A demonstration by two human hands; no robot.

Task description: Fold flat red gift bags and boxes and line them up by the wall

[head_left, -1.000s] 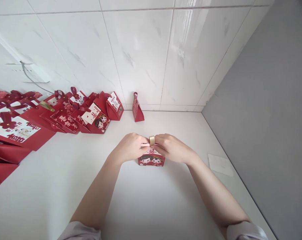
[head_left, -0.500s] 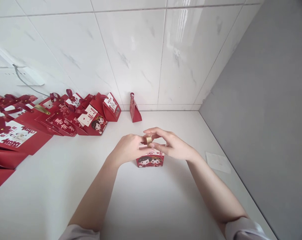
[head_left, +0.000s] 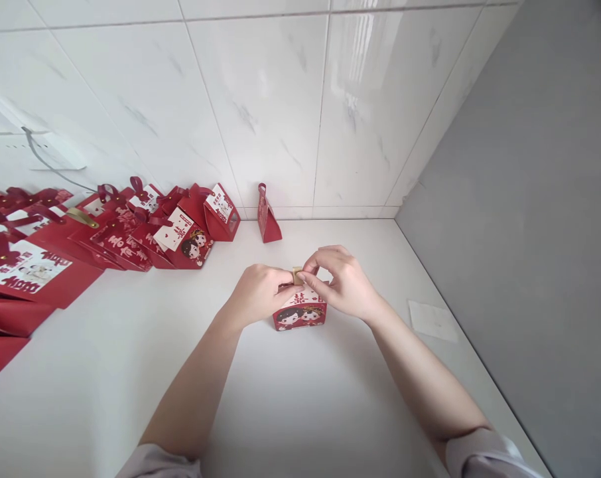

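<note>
A small red and white gift box (head_left: 300, 316) with two cartoon faces on its front stands on the white table in front of me. At its top edge a gold strap (head_left: 297, 273) sticks up, bent over. My left hand (head_left: 263, 295) is closed on the top of the box from the left, its thumb along the front panel. On the other side my right hand (head_left: 343, 282) pinches the gold strap between thumb and forefinger. The fingers behind the box are hidden.
Several finished-looking red gift boxes (head_left: 126, 242) with ribbon handles crowd the left side. A lone red box (head_left: 269, 219) stands near the tiled wall (head_left: 275, 119). At right lie a flat white square (head_left: 432, 320) and a grey panel (head_left: 529, 219).
My right hand has closed from a looser hold into a pinch on the gold strap. The strap now sits lower and flatter at the box top, and more of the front panel shows.
</note>
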